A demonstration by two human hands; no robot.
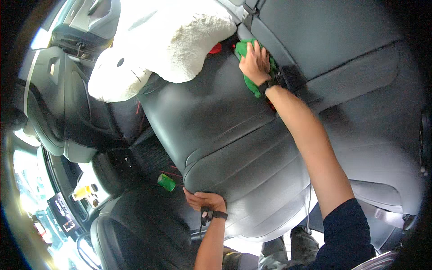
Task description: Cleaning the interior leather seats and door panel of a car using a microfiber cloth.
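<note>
My right hand (255, 64) presses a crumpled green cloth (252, 87) onto the rear car seat (202, 114), where the cushion meets the backrest (334, 44). A dark band circles that wrist, and part of the cloth is hidden under the fingers. My left hand (206, 200) rests at the front edge of the seat cushion with nothing visible in it; a dark strap with a small device (206, 216) is on its wrist. Just beyond its fingers, a green can (166, 182) lies in the footwell.
A large white plush toy (189, 44) covers the far seat, a red piece (215, 48) beside it. A seat belt buckle (248, 13) hangs against the backrest. Front seats (135, 229) and the centre console (108, 168) bound the footwell. A yellow-labelled bottle (82, 192) stands on the console.
</note>
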